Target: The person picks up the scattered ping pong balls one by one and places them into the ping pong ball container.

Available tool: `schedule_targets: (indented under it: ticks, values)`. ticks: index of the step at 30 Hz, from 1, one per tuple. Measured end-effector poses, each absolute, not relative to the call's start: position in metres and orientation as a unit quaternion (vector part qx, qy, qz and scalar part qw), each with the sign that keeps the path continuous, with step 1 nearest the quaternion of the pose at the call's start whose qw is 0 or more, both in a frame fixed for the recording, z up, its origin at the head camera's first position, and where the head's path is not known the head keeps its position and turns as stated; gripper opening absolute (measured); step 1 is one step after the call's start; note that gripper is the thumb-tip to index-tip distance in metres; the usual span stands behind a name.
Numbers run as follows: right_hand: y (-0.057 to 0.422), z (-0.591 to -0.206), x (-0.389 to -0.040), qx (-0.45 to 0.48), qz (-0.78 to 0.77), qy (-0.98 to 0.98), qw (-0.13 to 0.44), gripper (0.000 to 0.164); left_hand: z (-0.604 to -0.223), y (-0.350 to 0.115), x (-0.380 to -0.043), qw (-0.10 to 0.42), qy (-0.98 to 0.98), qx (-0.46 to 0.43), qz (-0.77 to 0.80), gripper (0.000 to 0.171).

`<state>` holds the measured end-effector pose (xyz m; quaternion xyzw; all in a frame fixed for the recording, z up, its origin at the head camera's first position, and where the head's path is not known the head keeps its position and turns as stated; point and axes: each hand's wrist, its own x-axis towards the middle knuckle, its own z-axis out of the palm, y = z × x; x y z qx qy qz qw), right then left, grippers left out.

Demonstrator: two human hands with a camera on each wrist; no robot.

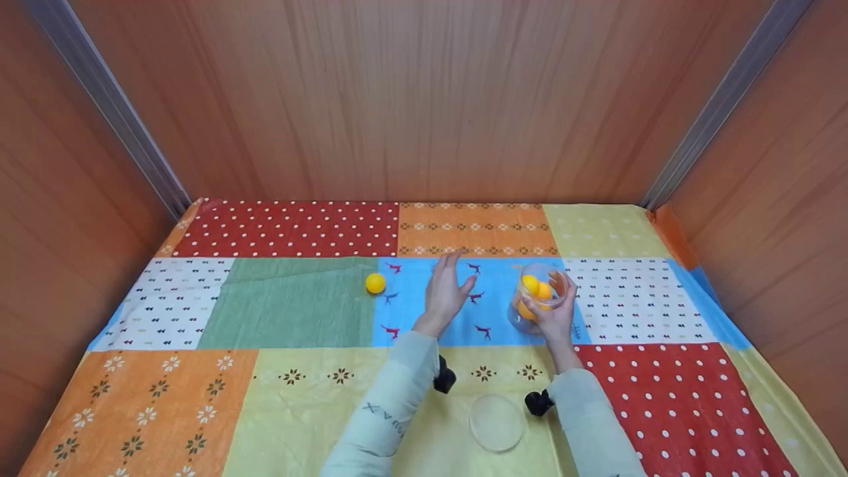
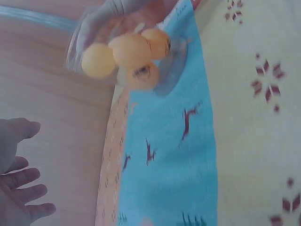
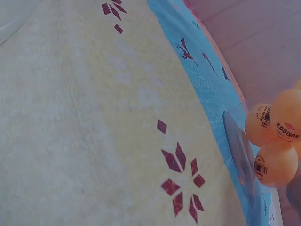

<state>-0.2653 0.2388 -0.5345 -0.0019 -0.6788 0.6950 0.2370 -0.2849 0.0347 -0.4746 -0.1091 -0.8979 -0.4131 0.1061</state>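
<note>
My right hand (image 1: pixel 555 317) grips a clear jar (image 1: pixel 517 320) above the blue patch of the cloth. Inside it are several orange ping-pong balls (image 3: pixel 276 165), some with black print. The jar leans in the left wrist view, and its round base (image 3: pixel 237 146) shows in the right wrist view. My left hand (image 1: pixel 445 295) is raised left of the jar, fingers extended and nothing in them; in the left wrist view its fingers (image 2: pixel 26 181) are spread apart. A single yellow-orange ping-pong ball (image 1: pixel 375 283) lies on the cloth to its left.
A round clear lid (image 1: pixel 497 423) lies flat on the pale yellow patch between my forearms. The patchwork tablecloth (image 1: pixel 298 305) covers the table. Wood-grain panels (image 1: pixel 424 99) stand at the back and both sides.
</note>
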Motion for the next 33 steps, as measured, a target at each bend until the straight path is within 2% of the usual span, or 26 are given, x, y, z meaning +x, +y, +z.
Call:
schedule_targets:
  ticks: [5, 15, 33]
  values:
    - [0.242, -0.541, -0.270, 0.001, 0.693, -0.678, 0.244, 0.076, -0.483, 0.011, -0.291, 0.111, -0.906, -0.097, -0.397, 0.053]
    - [0.242, -0.543, -0.270, -0.006, 0.691, -0.683, 0.238, 0.078, -0.499, -0.025, -0.300, 0.167, -0.920, -0.070, -0.347, 0.047]
    - [0.241, -0.540, -0.269, -0.013, 0.694, -0.684, 0.224, 0.077, -0.521, -0.065, -0.312, 0.127, -0.936, 0.010, -0.327, 0.048]
